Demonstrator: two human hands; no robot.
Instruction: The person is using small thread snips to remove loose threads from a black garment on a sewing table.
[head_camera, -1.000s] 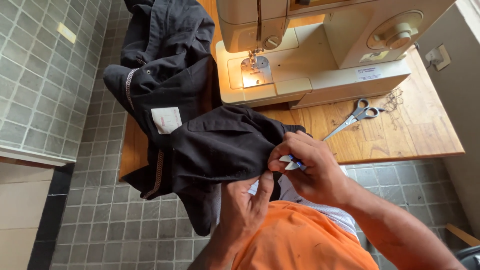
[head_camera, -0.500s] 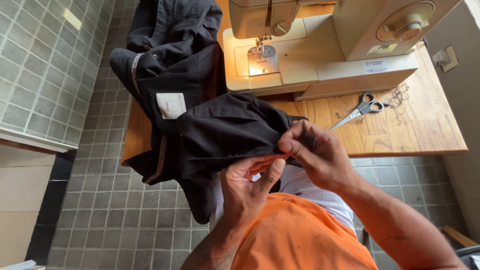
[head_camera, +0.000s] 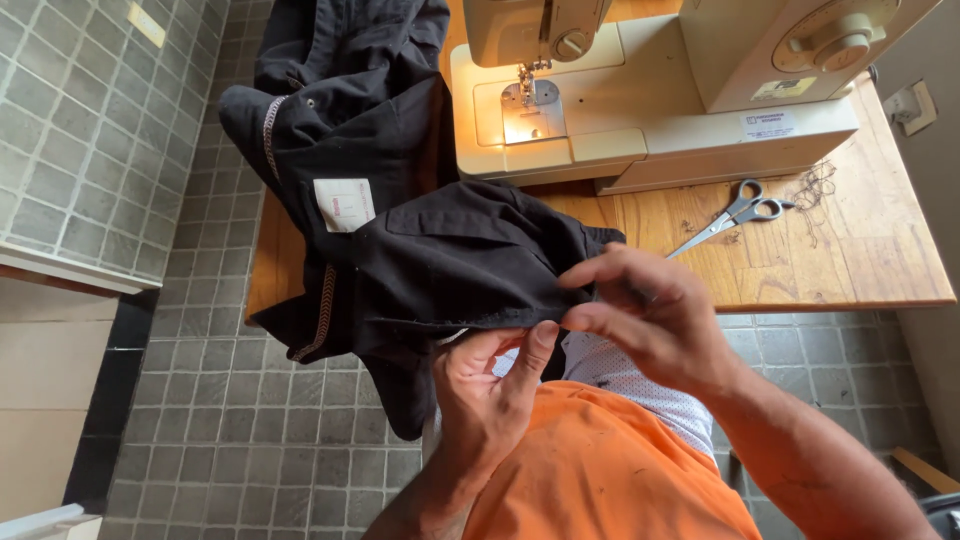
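Both hands pinched the edge of a black garment at the tabletop's near edge.

Left hand (head_camera: 495, 385) came up from below, thumb pressed on the hem; right hand (head_camera: 650, 315) curled over from the right, fingertips clamped on the same fold. The black garment (head_camera: 400, 230) draped off the wooden tabletop (head_camera: 850, 260) toward the lap, a white label (head_camera: 343, 204) showing. A cream sewing machine (head_camera: 650, 90) sat behind, its lamp lit. Scissors (head_camera: 735, 213) lay right of the hands, thread scraps (head_camera: 815, 190) beside them. Grey tile covered the floor (head_camera: 250, 440). An orange cloth (head_camera: 600, 470) hid the lap.
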